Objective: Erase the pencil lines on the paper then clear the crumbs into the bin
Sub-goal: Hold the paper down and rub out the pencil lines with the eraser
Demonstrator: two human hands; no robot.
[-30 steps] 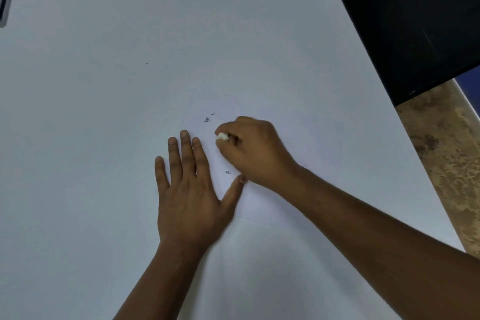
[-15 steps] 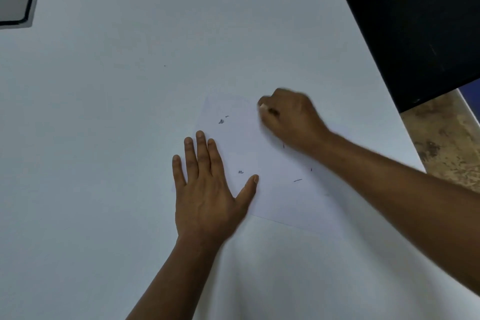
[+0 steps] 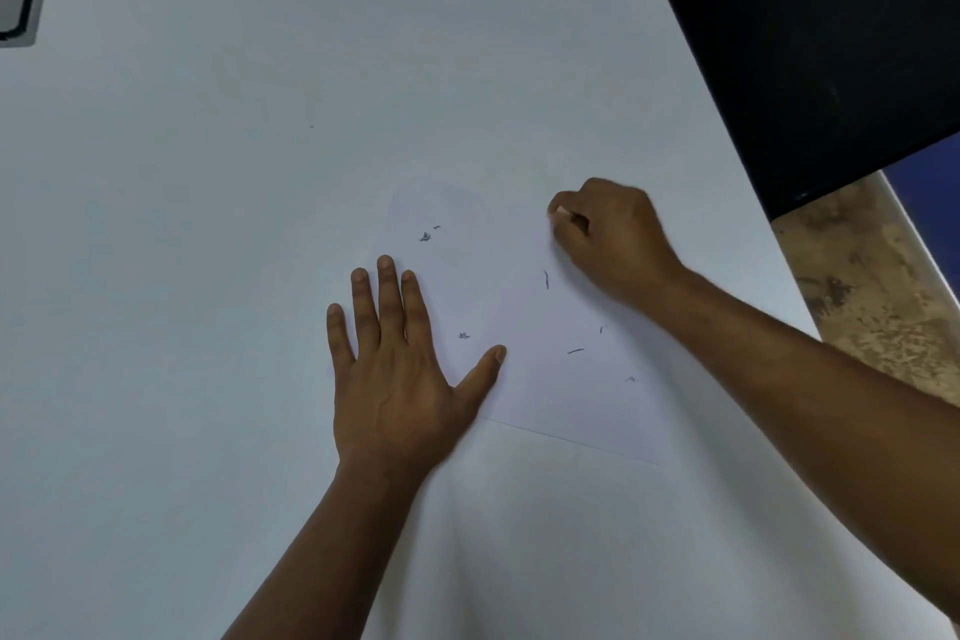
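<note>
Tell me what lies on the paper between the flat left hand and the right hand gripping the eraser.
Head view: bare paper and one thin dark crumb lie between left hand and right hand.

The 2 forearms are bare, with no sleeve to see. The left hand [image 3: 395, 369] and the right hand [image 3: 613, 239] are bare, with short fingernails.
</note>
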